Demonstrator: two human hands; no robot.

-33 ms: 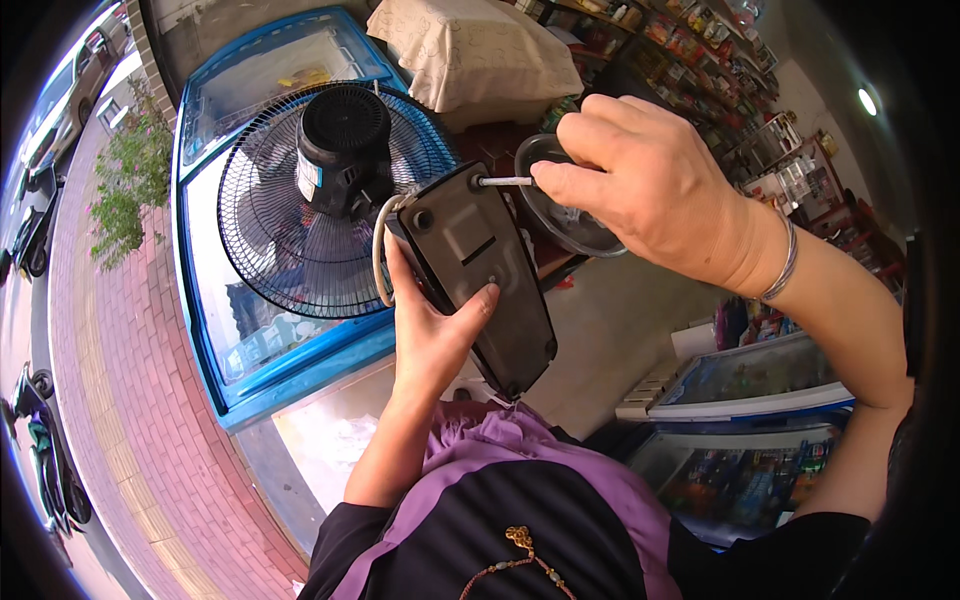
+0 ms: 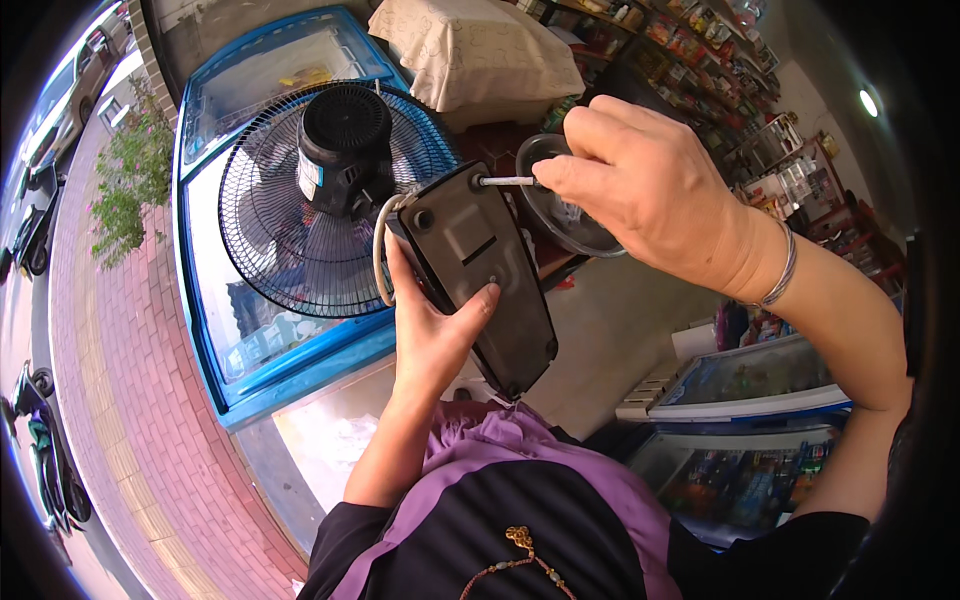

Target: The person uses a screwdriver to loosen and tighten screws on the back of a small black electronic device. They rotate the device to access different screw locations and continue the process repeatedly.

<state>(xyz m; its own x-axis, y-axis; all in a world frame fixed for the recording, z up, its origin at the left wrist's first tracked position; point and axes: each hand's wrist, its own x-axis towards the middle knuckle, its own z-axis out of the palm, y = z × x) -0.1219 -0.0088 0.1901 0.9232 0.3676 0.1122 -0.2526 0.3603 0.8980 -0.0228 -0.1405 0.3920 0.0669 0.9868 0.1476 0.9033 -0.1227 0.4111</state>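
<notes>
The left hand (image 2: 432,335) comes up from the lower edge and holds a dark grey, wedge-shaped plastic fan housing (image 2: 480,275) from behind: the palm lies against its far side and the thumb presses on the flat face near a small screw hole. So this grip is clenched on the housing, which stands tilted, its narrow end pointing down toward the person's purple and black top (image 2: 520,500). A thick white cable (image 2: 380,250) loops out of the housing's upper corner, just beside the left fingers.

The right hand (image 2: 650,190) is above and to the right of that grip, with a silver bangle (image 2: 780,275) on the wrist. Its fingers are closed around the handle of a screwdriver, of which only the thin metal shaft (image 2: 505,181) shows; the shaft runs level from the fist to the top edge of the housing and its tip touches there. The handle itself is hidden inside the fist.

Behind the housing, beyond both grips, sits the fan's black motor block (image 2: 345,145) against a round black wire fan guard (image 2: 300,220), which rests over a blue-rimmed glass-topped chest freezer (image 2: 290,370). Behind the right hand is a round dark bowl-like part (image 2: 570,225), partly covered by the knuckles. Further off stands a piece of furniture under a cream patterned cloth (image 2: 480,50). Red brick paving (image 2: 120,380) lies to the left.
</notes>
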